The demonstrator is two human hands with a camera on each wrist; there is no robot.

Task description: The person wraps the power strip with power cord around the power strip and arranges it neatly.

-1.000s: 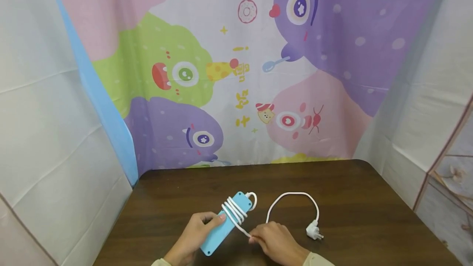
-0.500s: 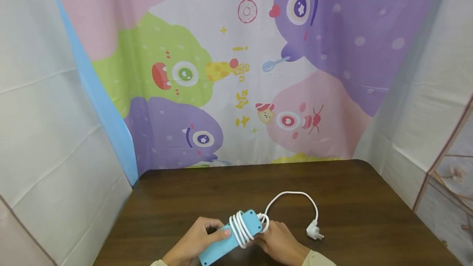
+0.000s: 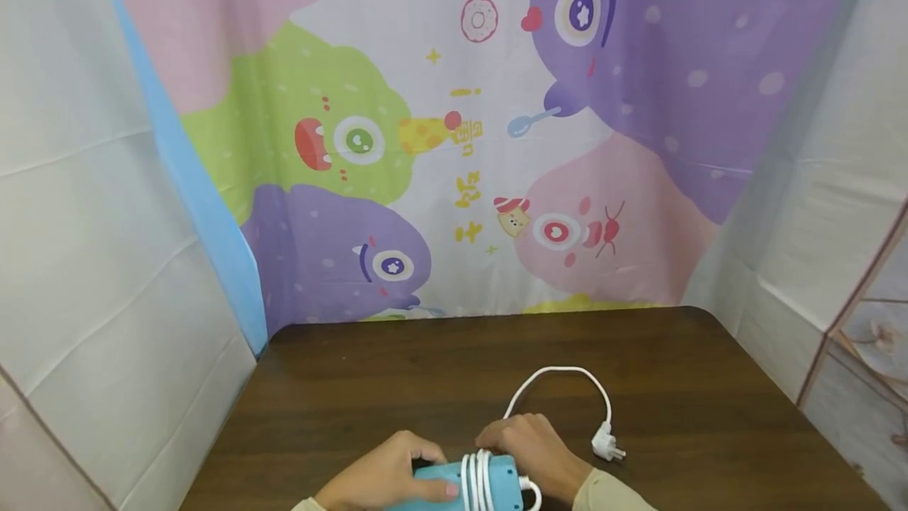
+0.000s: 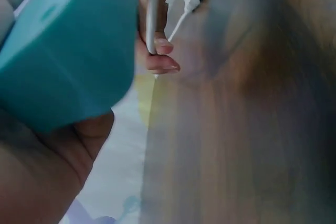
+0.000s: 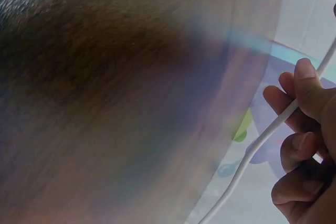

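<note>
A light-blue power strip (image 3: pixel 505 479) with white cord (image 3: pixel 475 479) coiled round it sits at the bottom of the head view, its lower part cut off. My left hand (image 3: pixel 390 473) grips its left end, thumb across the face. In the left wrist view the strip (image 4: pixel 79 51) looms close above the palm. My right hand (image 3: pixel 534 448) is just behind the strip's right end. The right wrist view shows this hand (image 5: pixel 310 129) pinching the white cord (image 5: pixel 252 148) between thumb and fingers. From there the cord arcs over the table to a white plug (image 3: pixel 606 443).
The dark wood table (image 3: pixel 355 385) has rounded far corners. Behind it hangs a curtain (image 3: pixel 454 282) printed with cartoon monsters. Pale fabric panels (image 3: pixel 106 298) stand at both sides.
The power strip has come down toward me and turned from a steep slant to nearly level. My right hand has carried the cord round it to the far side. The plug has barely moved.
</note>
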